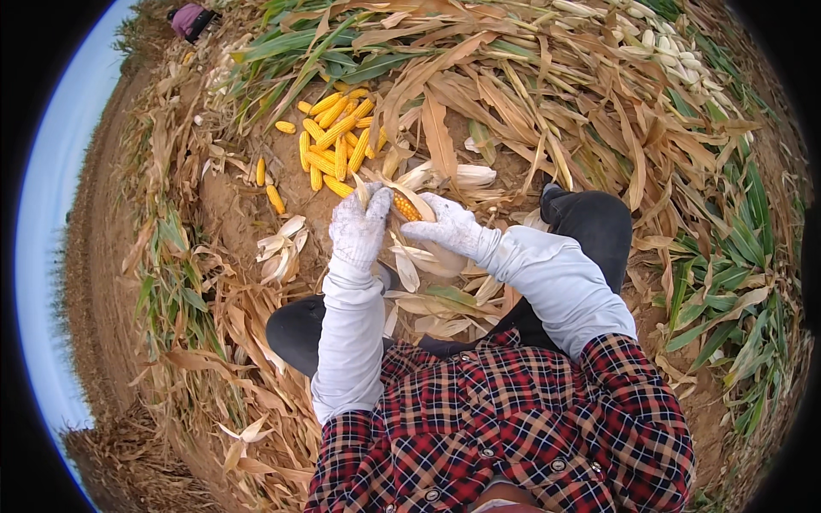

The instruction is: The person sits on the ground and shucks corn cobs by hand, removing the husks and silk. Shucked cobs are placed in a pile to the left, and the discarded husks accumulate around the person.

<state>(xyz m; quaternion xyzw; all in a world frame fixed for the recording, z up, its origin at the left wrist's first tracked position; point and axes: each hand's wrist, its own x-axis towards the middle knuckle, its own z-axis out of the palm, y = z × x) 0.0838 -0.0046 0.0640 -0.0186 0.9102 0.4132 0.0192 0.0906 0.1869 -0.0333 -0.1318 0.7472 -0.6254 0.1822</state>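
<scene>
Both my hands wear white gloves and meet in front of me around one partly husked ear of corn [405, 206]. Its yellow-orange kernels show between pale husk leaves. My right hand [443, 224] is closed around the ear from the right side. My left hand [360, 224] is closed on a pale strip of husk [363, 193] at the ear's left; its fingertips are partly hidden. Just beyond lies a pile of bare yellow corn ears [339, 128] on the soil. Two loose corn ears [274, 199] lie left of the pile.
Dry corn stalks [505, 94] spread across the far side, with green leaves [735, 282] at the right. Stripped husks [283, 249] lie left of my hands. Pale ears in husk [671, 53] are heaped far right. A pinkish-purple object [190, 20] sits far left.
</scene>
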